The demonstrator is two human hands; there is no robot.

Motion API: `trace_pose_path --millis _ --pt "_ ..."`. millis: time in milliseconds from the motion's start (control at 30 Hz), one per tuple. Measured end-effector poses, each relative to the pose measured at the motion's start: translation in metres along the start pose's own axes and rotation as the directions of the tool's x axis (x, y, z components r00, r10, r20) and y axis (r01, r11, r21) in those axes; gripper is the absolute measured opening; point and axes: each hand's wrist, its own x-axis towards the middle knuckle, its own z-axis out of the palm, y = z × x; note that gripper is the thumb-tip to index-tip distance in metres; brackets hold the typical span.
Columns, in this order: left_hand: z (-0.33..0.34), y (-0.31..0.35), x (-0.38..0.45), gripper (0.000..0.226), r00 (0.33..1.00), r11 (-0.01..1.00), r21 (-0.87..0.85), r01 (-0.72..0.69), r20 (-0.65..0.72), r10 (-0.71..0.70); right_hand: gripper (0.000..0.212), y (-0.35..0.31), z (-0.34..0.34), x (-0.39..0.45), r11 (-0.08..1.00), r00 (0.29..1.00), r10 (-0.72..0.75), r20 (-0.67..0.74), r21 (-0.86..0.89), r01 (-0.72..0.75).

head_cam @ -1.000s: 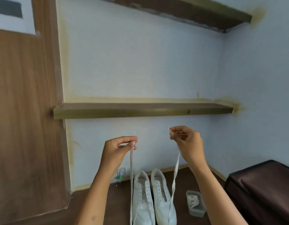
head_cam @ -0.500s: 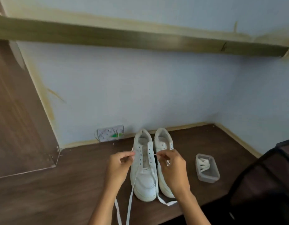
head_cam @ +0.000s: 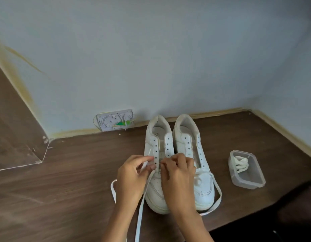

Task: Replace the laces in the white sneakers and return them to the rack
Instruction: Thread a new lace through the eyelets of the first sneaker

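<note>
Down low, both hands are working over the left sneaker point(head_cam: 157, 186), which is standing on the brown wooden shelf point(head_cam: 64, 189) with its heel toward the wall point(head_cam: 151, 58). The left hand point(head_cam: 132, 179) is pinching one end of the white lace point(head_cam: 142, 203) between thumb and fingertips, right at the eyelet row on its side of the tongue. The right hand point(head_cam: 177, 180) is curling its fingers over the opposite eyelet row and seems to be pinching the lace's other end, though the tip itself is too small to make out. Below the left hand the lace is trailing down toward the near edge of the shelf, and a loop of it is lying just outside that hand. Another stretch is curving round the toe of the right sneaker point(head_cam: 200, 180), just beyond the right hand.

The two sneakers are sitting side by side, touching, their heels close to the wall's base. Farther out past the right hand, a clear plastic tub point(head_cam: 245, 179) is holding a bundled lace point(head_cam: 241, 164), apart from the sneakers. Beyond the left hand, a wall socket point(head_cam: 114, 120) is sitting at the base of the wall. Bare shelf is stretching away outside the left hand as far as an upright wooden panel point(head_cam: 11, 128).
</note>
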Motion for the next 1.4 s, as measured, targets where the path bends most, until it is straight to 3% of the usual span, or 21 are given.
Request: trace_pose_path --millis 200,433,600,733,833,900,967,1033,1100,1167,1200,1300,1400 --pt "-0.005 -0.006 0.006 0.022 0.999 1.000 -0.004 0.008 0.033 -0.008 0.017 0.000 0.005 0.006 0.973 0.983 0.183 0.015 0.141 -0.183" --pt "-0.002 -0.006 0.003 0.025 0.999 0.999 0.030 -0.031 -0.034 0.032 0.015 -0.011 0.002 0.014 0.952 0.951 0.268 0.151 0.109 -0.286" --pt "0.001 -0.002 0.002 0.017 0.994 0.987 0.123 -0.100 -0.040 0.106 0.021 -0.012 -0.002 -0.002 0.987 0.983 0.157 0.097 0.027 -0.160" --pt "-0.001 -0.010 0.007 0.010 0.982 0.968 0.183 -0.175 -0.043 0.185 0.040 -0.019 -0.001 -0.050 0.995 0.995 -0.095 0.017 -0.030 0.095" --pt "-0.009 -0.018 0.016 0.013 0.960 0.993 0.067 -0.093 -0.259 0.107 0.045 -0.013 0.008 -0.068 0.980 0.982 -0.186 0.042 -0.070 0.188" --pt "-0.023 -0.022 0.022 0.016 0.882 1.000 0.010 -0.011 -0.471 0.015 0.049 -0.010 0.012 -0.071 0.973 0.978 -0.193 0.080 -0.115 0.202" --pt "-0.036 -0.025 0.026 0.016 0.828 0.995 0.076 0.069 -0.561 -0.015 0.050 -0.011 0.014 -0.072 0.968 0.975 -0.195 0.107 -0.141 0.209" --pt "-0.040 -0.026 0.027 0.025 0.884 0.989 0.138 0.051 -0.468 0.020 0.049 -0.013 0.014 -0.072 0.963 0.974 -0.194 0.115 -0.167 0.212" --pt "-0.034 -0.020 0.026 0.032 0.972 0.984 0.143 -0.108 -0.191 0.134 0.049 -0.015 0.014 -0.072 0.957 0.977 -0.187 0.102 -0.204 0.204" --pt "-0.024 -0.017 0.024 0.023 0.955 0.930 0.217 -0.296 0.082 0.284 0.048 -0.018 0.016 -0.072 0.950 0.980 -0.177 0.091 -0.243 0.194" --pt "-0.020 -0.016 0.023 0.017 0.937 0.900 0.267 -0.346 0.146 0.317 0.048 -0.019 0.016 -0.073 0.947 0.981 -0.174 0.085 -0.257 0.191" --pt "-0.013 -0.017 0.022 0.003 0.930 0.863 0.347 -0.367 0.142 0.338 0.045 -0.020 0.017 -0.073 0.942 0.982 -0.178 0.067 -0.278 0.190" --pt "-0.007 -0.017 0.019 0.009 0.914 0.806 0.437 -0.399 0.115 0.390 0.045 -0.020 0.016 -0.072 0.941 0.981 -0.188 0.047 -0.279 0.194"
